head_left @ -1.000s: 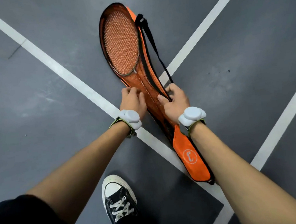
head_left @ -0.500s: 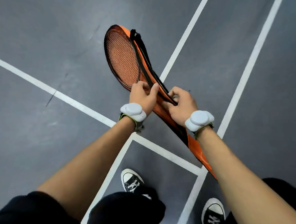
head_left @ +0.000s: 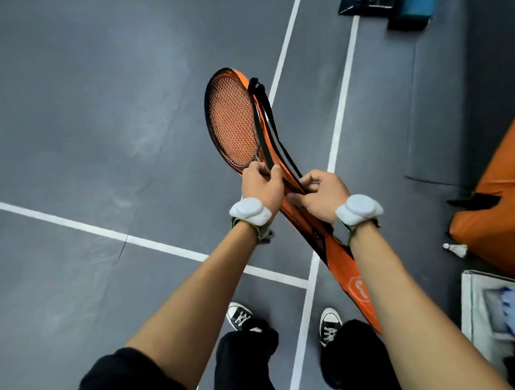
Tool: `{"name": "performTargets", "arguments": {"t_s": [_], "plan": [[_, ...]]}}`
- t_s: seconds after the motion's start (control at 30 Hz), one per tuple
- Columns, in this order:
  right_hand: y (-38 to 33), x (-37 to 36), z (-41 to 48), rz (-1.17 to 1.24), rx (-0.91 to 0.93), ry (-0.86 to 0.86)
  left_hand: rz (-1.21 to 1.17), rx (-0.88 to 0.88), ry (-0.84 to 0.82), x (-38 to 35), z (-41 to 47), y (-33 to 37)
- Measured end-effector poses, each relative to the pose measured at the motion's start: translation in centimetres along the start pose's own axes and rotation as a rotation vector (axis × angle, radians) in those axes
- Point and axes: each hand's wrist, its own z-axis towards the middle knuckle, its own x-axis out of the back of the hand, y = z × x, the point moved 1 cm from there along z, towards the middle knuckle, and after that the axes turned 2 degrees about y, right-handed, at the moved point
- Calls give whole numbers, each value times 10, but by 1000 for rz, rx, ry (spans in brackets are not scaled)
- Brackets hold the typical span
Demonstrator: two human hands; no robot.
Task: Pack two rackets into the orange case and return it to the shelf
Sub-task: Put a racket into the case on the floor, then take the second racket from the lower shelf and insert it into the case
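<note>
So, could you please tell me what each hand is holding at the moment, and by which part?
Both grip the long orange fabric racket case at its narrowing neck: left hand on the left edge, right hand pinching the black-trimmed opening.

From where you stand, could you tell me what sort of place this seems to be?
Most likely an indoor badminton court: grey sports flooring marked with white court lines, a shuttlecock lying on the floor at right, and a racket in its orange case.
</note>
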Motion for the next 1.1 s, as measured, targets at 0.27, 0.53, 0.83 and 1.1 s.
{"name": "performTargets", "arguments": {"t_s": [0.27,0.53,0.83,1.1], "plan": [[-33,122,-82,110,-111,44,72,-76,-88,-24,-90,134],[-14,192,-162,178,-200,278,95,-203,-320,-67,-161,182],[66,219,-281,383,-382,726,91,-432,-807,-134,-254,172],[151,199,-400,460,-666,1151,152,-494,-1062,-168,-377,158]]}}
